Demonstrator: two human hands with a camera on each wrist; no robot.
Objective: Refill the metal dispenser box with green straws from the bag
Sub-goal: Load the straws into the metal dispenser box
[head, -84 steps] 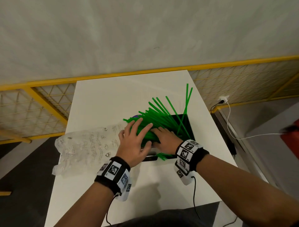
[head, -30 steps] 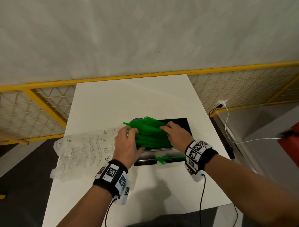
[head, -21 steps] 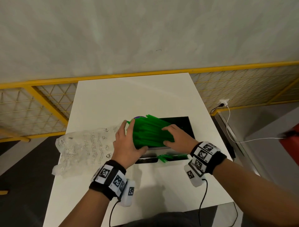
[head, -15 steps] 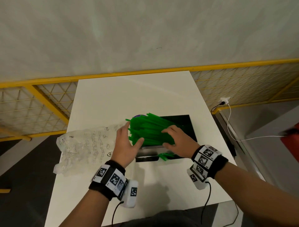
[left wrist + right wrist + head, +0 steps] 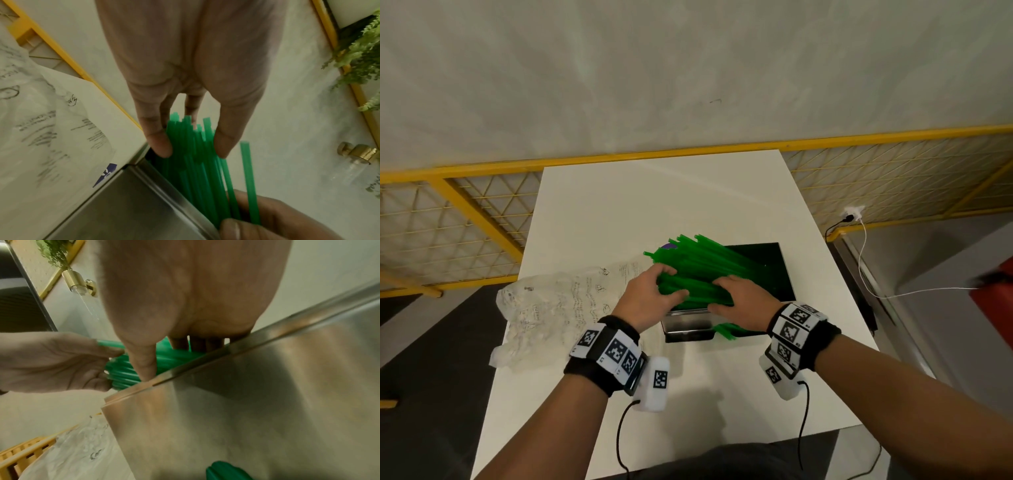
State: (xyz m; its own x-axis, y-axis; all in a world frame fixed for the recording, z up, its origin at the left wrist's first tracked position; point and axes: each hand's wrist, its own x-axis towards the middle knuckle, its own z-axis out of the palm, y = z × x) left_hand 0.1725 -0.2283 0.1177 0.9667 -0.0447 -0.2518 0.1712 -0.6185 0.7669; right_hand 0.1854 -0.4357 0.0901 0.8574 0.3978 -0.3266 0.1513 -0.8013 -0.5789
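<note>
The metal dispenser box [image 5: 688,323] stands mid-table with its top open. A bundle of green straws [image 5: 702,265] slants across the opening, its left ends sticking out past the box's left edge. My left hand [image 5: 650,298] grips those left ends, with fingers [image 5: 158,142] and thumb around the straws [image 5: 197,162]. My right hand [image 5: 739,303] holds the bundle at the near rim, its thumb [image 5: 144,366] pressing the straws [image 5: 170,358] by the box [image 5: 246,402]. A few straws [image 5: 726,332] show in the front tray. The clear printed bag [image 5: 558,305] lies crumpled to the left.
The white table [image 5: 654,205] ends just behind my wrists and drops off at both sides. A yellow mesh fence [image 5: 465,219] runs behind it along the wall. A white cable [image 5: 873,274] trails from a socket on the right toward a red object [image 5: 1000,294].
The straws, fanned upward 2.8 s ago, are now gathered into one slanted bundle. My left hand went from flat against their ends to wrapped around them. The right hand slid toward the near rim.
</note>
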